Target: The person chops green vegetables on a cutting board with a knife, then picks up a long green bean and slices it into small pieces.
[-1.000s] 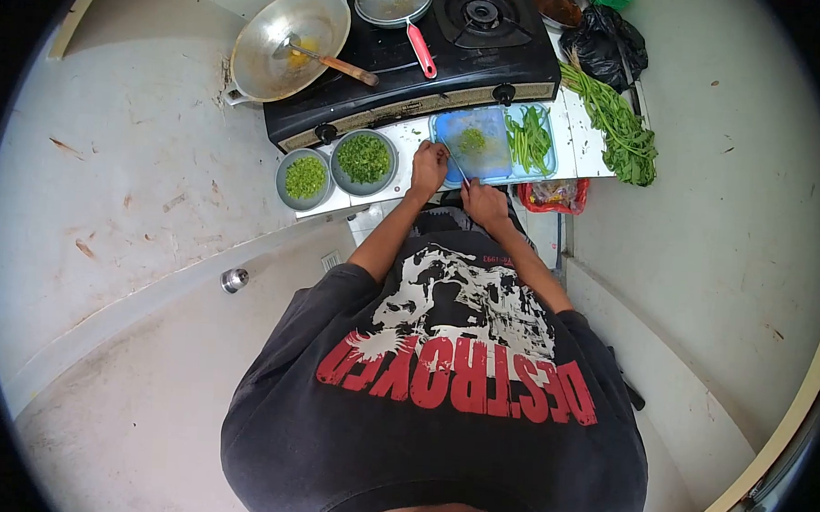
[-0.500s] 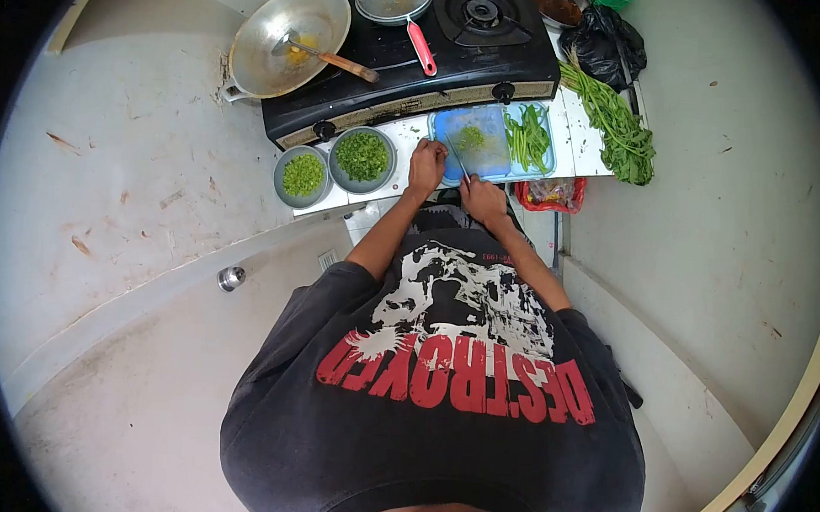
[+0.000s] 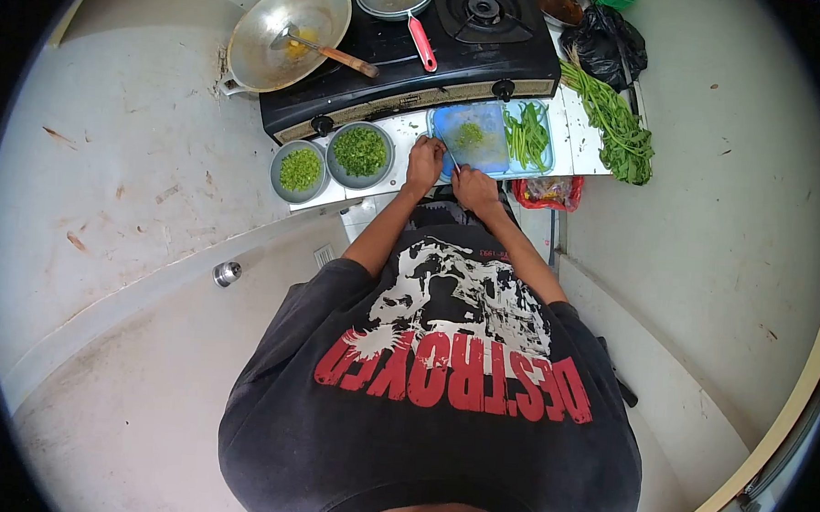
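My right hand (image 3: 474,187) is closed around the handle of a knife (image 3: 452,157), whose thin blade points up and left over the blue cutting board (image 3: 492,157). At the board's left edge my left hand (image 3: 425,163) is curled close to the blade. Its fingertips are bunched, and what they hold, if anything, is hidden. A small heap of chopped greens (image 3: 470,133) lies mid-board. Uncut green stems and leaves (image 3: 526,137) rest at the right, in the light blue tray (image 3: 550,157) under the board.
Left of my hands stand two grey bowls, one with pale chopped stems (image 3: 300,171), one with darker chopped leaves (image 3: 360,151). Behind is a black gas stove (image 3: 390,86) with a wok (image 3: 254,48) and a red-handled pan (image 3: 421,44). Leafy greens (image 3: 608,127) lie right; a red basket (image 3: 548,204) sits below.
My right hand has shifted slightly left and down with the knife, bringing it nearer my left hand. The heap of chopped greens looks about the same.
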The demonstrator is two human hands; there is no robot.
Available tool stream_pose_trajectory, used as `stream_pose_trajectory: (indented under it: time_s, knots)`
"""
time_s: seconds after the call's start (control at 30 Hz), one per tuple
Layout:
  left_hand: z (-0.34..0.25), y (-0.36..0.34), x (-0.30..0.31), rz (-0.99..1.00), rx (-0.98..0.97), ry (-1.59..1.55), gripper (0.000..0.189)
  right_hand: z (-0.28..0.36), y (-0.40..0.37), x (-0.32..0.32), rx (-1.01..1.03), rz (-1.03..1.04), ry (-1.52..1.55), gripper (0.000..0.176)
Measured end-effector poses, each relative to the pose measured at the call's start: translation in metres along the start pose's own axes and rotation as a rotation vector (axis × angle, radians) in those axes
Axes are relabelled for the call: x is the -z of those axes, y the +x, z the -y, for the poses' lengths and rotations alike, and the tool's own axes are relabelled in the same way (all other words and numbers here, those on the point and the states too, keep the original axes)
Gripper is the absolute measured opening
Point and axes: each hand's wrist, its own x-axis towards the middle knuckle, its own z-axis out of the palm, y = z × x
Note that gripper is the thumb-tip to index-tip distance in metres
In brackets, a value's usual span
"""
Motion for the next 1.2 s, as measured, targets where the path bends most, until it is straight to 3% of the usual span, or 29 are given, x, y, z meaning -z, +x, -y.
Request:
stream_pose_trajectory:
  time_s: [0.27,0.47,1.2]
  knots:
    - [-0.005,0.001,0.001,0.0,0.063,-0.044,0.009,-0.015,-0.023,-0.005,-0.046,-0.028,0.002,0.041]
    - [-0.006,0.001,0.003,-0.017,-0.033,0.01,0.01,-0.01,-0.02,-0.002,-0.023,-0.023,0.038,0.041]
    - [-0.009,0.002,0.008,0.009,-0.034,0.016,0.01,-0.003,-0.01,0.001,0.016,-0.005,0.024,0.044]
